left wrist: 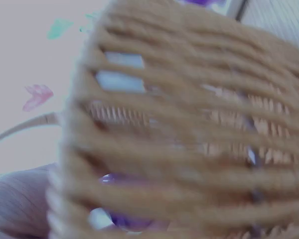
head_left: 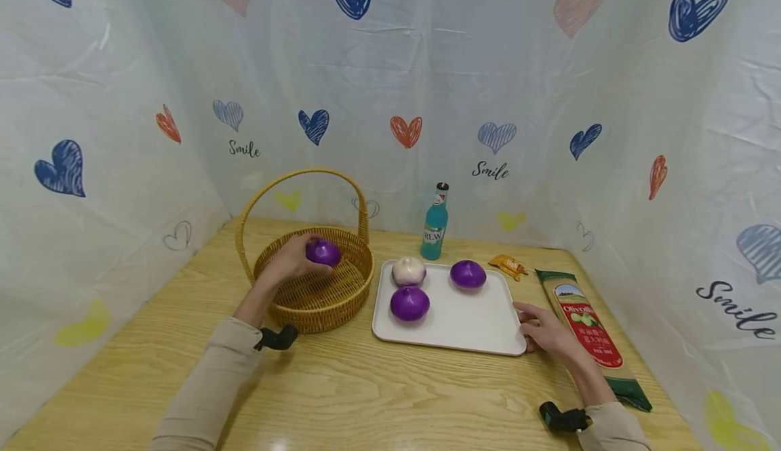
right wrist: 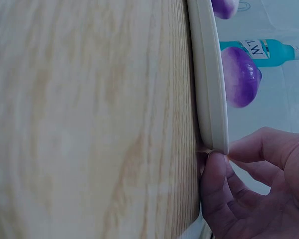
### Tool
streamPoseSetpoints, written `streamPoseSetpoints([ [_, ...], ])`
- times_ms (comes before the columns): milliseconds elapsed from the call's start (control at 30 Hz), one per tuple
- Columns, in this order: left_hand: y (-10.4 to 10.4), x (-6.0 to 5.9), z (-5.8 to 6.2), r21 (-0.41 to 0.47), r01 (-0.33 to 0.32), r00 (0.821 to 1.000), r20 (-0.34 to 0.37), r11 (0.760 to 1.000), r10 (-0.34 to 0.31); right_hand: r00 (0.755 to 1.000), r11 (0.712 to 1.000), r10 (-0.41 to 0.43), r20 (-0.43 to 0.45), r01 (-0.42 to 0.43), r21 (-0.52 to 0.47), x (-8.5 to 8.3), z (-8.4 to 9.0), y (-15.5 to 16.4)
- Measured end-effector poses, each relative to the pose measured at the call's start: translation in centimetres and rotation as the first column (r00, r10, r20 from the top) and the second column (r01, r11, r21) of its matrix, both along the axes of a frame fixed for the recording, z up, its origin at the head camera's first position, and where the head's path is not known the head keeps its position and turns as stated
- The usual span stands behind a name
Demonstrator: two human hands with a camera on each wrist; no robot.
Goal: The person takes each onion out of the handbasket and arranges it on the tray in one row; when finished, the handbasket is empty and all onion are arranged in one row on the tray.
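Observation:
My left hand (head_left: 297, 259) grips a purple onion (head_left: 323, 253) inside the round wicker basket (head_left: 360, 288), above its woven floor. Blurred basket weave (left wrist: 179, 124) fills much of the left wrist view, with purple showing through its gaps. At the white tray's (head_left: 464, 336) right edge, my right hand (head_left: 543, 329) pinches the rim near the front corner; thumb and fingers meet there in the right wrist view. On the tray sit a purple onion (head_left: 410, 304) at front left, a whitish onion (head_left: 409, 272) behind it and another purple onion (head_left: 468, 275) at the back.
Behind the tray stands a blue-green bottle (head_left: 434, 227). An orange-wrapped snack (head_left: 509, 266) lies off the tray's back right corner. A long Olivoila packet (head_left: 588, 329) lies beyond my right hand. The basket's tall handle (head_left: 305, 171) arches overhead; a heart-printed curtain (head_left: 390, 64) encloses the table.

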State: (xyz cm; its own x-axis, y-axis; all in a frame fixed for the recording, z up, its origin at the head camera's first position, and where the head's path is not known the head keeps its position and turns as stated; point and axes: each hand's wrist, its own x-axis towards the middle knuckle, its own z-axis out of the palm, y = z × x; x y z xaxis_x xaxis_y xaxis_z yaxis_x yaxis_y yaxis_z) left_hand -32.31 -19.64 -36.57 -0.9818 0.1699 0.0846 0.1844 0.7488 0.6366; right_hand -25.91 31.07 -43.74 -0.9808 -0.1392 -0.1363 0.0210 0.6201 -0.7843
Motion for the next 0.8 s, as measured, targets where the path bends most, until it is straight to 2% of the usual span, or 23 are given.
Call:
streamPoseSetpoints([
  [233,2.1,0.7,1.4,-0.014,0.073,0.995,-0.071,0.997,-0.073,1.000,1.000,-0.003,0.004,0.003,0.001,0.0,0.0,-0.1],
  [367,3.7,1.4,2.3,0.009,0.105,0.991,-0.081,0.994,-0.104,1.000,1.000,-0.004,0.004,0.004,0.000,-0.1,-0.1,0.0],
  [533,5.9,2.2,3.3,0.006,0.116,0.991,-0.071,0.993,-0.115,1.000,1.000,-0.002,0.000,0.002,0.000,-0.1,-0.1,0.0],
  [633,7.5,2.4,3.4,0.009,0.135,0.989,-0.064,0.991,-0.134,1.000,1.000,-0.002,-0.003,0.002,0.003,-0.1,-0.1,0.1],
  [800,10.5,2.5,3.0,0.008,0.188,0.979,-0.082,0.982,-0.186,1.000,1.000,-0.007,0.002,0.007,0.010,-0.1,-0.1,0.0],
])
